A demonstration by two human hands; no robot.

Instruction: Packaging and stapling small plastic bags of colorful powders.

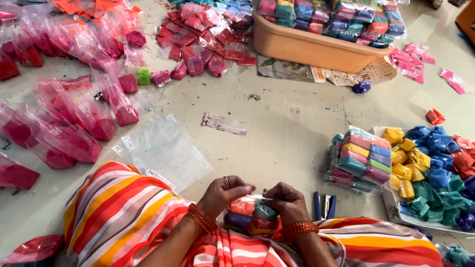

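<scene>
My left hand (223,192) and my right hand (286,202) meet at the bottom centre, both pinching the top of a clear bag (253,216) stuffed with small packets of coloured powder. The bag rests on my lap, on striped orange, red and white cloth (125,215). Orange bangles sit on both wrists. Just right of my right hand lies a blue-handled tool (323,205) on the floor.
A filled clear bag of mixed packets (361,160) stands beside a white tray (393,209) heaped with yellow, blue, green and red packets. An orange tub (310,44) of filled bags is at the back. Pink powder bags (65,117) cover the left floor. Empty clear bags (163,149) lie nearby.
</scene>
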